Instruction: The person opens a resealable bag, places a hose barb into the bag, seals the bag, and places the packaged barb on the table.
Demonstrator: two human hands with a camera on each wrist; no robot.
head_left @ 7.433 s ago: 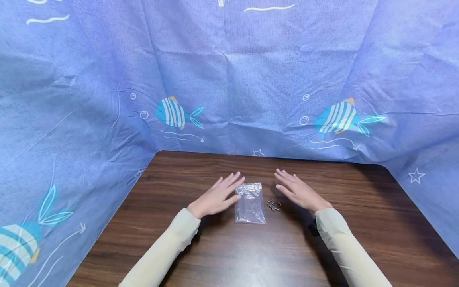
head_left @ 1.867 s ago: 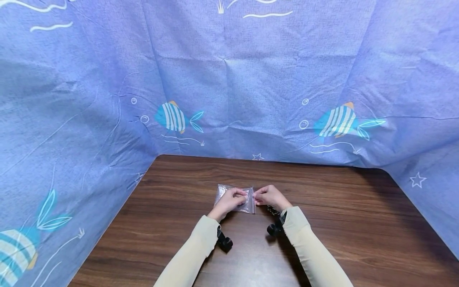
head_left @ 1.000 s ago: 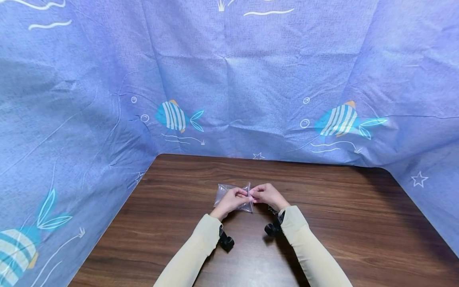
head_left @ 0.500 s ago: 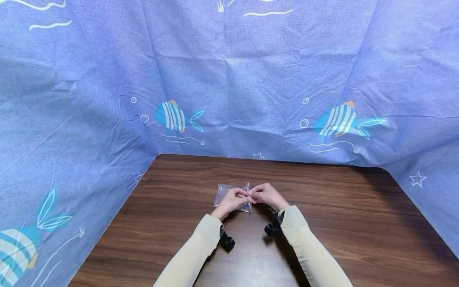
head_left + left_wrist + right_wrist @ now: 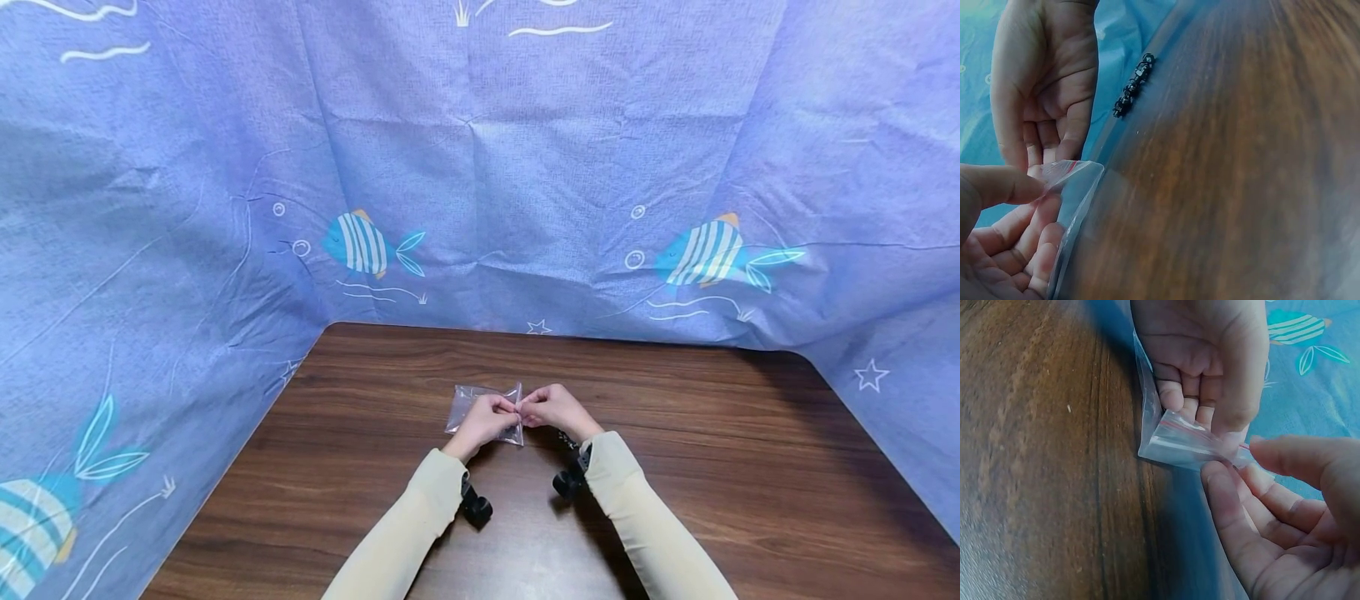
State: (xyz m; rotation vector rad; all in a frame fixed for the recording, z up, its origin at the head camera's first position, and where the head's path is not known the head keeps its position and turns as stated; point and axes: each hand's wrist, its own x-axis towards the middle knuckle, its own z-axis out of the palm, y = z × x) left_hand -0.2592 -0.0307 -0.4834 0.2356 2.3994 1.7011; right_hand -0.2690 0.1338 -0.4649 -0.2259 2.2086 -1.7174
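Observation:
A clear zip-lock bag [image 5: 465,403] lies sideways on the table, its mouth end towards the right and bent upward. My left hand [image 5: 482,427] pinches it near the mouth between thumb and fingers. At the edge of that mouth my right hand [image 5: 555,410] grips the plastic, fingertips close against the left ones. A red line runs along the bag's seal [image 5: 1179,447] in the right wrist view. A heap of small dark metal pieces [image 5: 1134,85] sits on the table by the right hand, partly hidden under the right wrist in the head view.
The brown wood-grain table [image 5: 390,358] reaches to a blue fish-print cloth [image 5: 480,183] hanging behind and at both sides. Black wrist cameras [image 5: 477,510] hang under both cuffs, just above the tabletop.
Earlier the bag lay upright between two spread hands. It has since been turned sideways and taken by both hands. Lately the right hand shifted slightly left and the mouth end bent up.

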